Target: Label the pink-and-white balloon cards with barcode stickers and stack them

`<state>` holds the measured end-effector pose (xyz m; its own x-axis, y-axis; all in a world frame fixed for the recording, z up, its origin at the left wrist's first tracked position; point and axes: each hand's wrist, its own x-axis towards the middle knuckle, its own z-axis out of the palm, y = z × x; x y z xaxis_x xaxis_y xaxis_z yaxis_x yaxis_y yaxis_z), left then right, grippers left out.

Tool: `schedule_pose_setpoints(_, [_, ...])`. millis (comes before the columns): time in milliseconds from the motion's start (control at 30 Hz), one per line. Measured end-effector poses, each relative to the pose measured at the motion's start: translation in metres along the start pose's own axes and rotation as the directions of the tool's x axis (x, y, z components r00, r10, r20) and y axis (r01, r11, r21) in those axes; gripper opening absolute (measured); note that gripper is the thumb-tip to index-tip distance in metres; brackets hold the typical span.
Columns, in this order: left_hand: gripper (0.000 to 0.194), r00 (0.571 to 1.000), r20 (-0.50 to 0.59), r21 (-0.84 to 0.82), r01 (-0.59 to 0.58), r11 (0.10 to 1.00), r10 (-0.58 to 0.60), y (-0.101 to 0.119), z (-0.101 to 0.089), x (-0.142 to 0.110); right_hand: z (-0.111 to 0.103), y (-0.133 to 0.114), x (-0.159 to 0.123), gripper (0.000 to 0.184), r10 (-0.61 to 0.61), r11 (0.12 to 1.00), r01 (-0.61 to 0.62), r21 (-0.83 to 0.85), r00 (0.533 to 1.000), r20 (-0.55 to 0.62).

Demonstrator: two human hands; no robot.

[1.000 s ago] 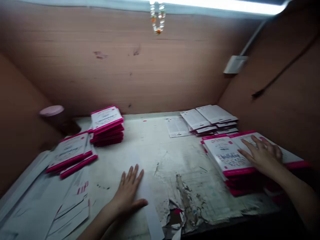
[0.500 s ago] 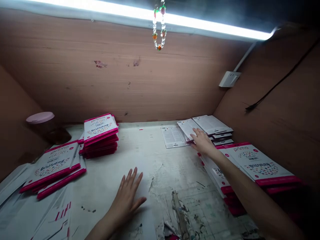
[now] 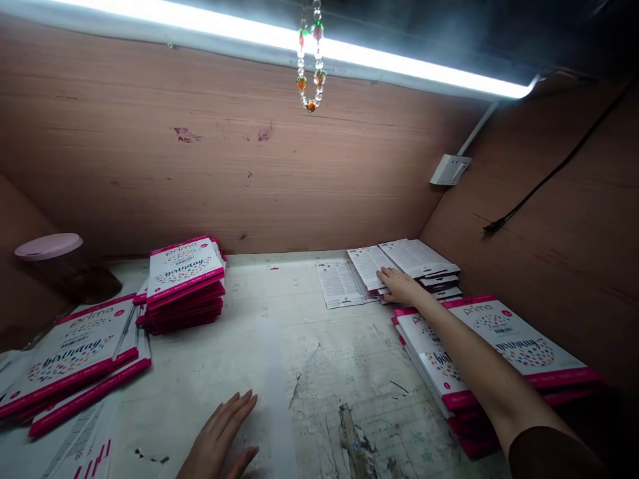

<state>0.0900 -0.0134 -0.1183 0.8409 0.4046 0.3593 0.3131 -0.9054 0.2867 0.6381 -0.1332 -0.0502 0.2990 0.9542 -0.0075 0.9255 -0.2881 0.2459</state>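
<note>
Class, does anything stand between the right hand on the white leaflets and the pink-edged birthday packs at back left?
Only a loose white printed sheet, lying flat on the pale scuffed worktop, between the right hand and the pink-edged packs.

Two hands (image 3: 217, 436) (image 3: 402, 286), two pink-edged packet stacks (image 3: 184, 273) (image 3: 70, 352) leftward, one pink-lidded jar (image 3: 50, 256).

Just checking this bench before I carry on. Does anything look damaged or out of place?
The worktop's surface stands out: near the front it is scuffed and gouged, with a raised, torn strip. The pink-edged Prima birthday packs below the right hand also lie overlapping, not squared.
</note>
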Motion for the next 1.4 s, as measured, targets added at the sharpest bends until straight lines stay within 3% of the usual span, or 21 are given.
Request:
schedule_pose_setpoints(100, [0.062,0.997,0.022,-0.001,-0.074,0.997,0.074,-0.003,-0.009,0.003,0.002,0.004,0.002,0.065,-0.016,1.000,0.016,-0.007,1.000,0.001])
schedule_pose_setpoints(267, [0.061,0.993,0.104,-0.019,-0.049,0.999,0.051,0.002,-0.019,0.005,-0.004,0.014,-0.002,0.052,-0.014,1.000,0.014,0.003,1.000,0.004])
schedule_pose_setpoints(500, [0.056,0.992,0.127,-0.104,-0.011,0.995,0.024,0.012,-0.015,0.004,-0.014,-0.005,-0.008,0.045,0.133,0.991,-0.128,0.045,0.984,-0.121])
schedule_pose_setpoints(667, [0.053,0.994,0.107,-0.183,0.019,0.983,0.000,0.021,-0.022,0.007,-0.048,-0.021,-0.019,0.043,0.226,0.968,-0.178,0.178,0.925,-0.306])
schedule_pose_setpoints(800, [0.054,0.984,0.142,-0.291,0.143,0.946,-0.105,0.039,-0.033,0.022,-0.078,-0.054,-0.062,0.042,0.262,0.938,-0.125,0.324,0.866,-0.426])
schedule_pose_setpoints(867, [0.064,0.975,0.128,-0.354,0.217,0.910,-0.183,0.052,-0.035,0.034,-0.080,-0.087,-0.094,0.037,0.299,0.835,-0.007,0.550,0.845,-0.443])
schedule_pose_setpoints(933, [0.081,0.959,0.070,-0.454,0.274,0.848,-0.273,0.064,-0.034,0.046,-0.071,-0.125,-0.125,0.029,0.353,0.571,0.130,0.810,0.852,-0.386])
schedule_pose_setpoints(1000, [0.098,0.945,0.017,-0.570,0.277,0.773,-0.327,0.071,-0.029,0.055,-0.056,-0.160,-0.151,0.029,0.303,0.321,0.189,0.928,0.908,-0.289])
schedule_pose_setpoints(1067, [0.104,0.950,0.025,-0.672,0.246,0.698,-0.311,0.075,-0.022,0.059,-0.041,-0.187,-0.170,0.034,0.147,0.167,0.175,0.970,0.969,-0.200])
schedule_pose_setpoints(1133, [0.094,0.963,0.071,-0.766,0.220,0.604,-0.260,0.077,-0.016,0.060,-0.034,-0.200,-0.183,0.044,-0.019,0.082,0.143,0.986,0.990,-0.142])
schedule_pose_setpoints(1233, [0.054,0.958,0.115,-0.851,0.232,0.471,-0.264,0.081,-0.014,0.060,-0.041,-0.194,-0.185,0.070,-0.246,-0.005,0.128,0.992,0.961,-0.125])
schedule_pose_setpoints(1300, [0.027,0.944,0.152,-0.865,0.271,0.423,-0.294,0.083,-0.016,0.061,-0.053,-0.178,-0.168,0.079,-0.278,0.023,0.158,0.987,0.950,-0.145])
schedule_pose_setpoints(1333, [0.020,0.939,0.171,-0.868,0.287,0.406,-0.299,0.085,-0.017,0.061,-0.058,-0.167,-0.153,0.077,-0.242,0.107,0.179,0.978,0.959,-0.149])
schedule_pose_setpoints(1400, [0.017,0.939,0.188,-0.878,0.292,0.380,-0.289,0.086,-0.018,0.062,-0.061,-0.146,-0.111,0.065,-0.127,0.436,0.180,0.882,0.982,-0.138])
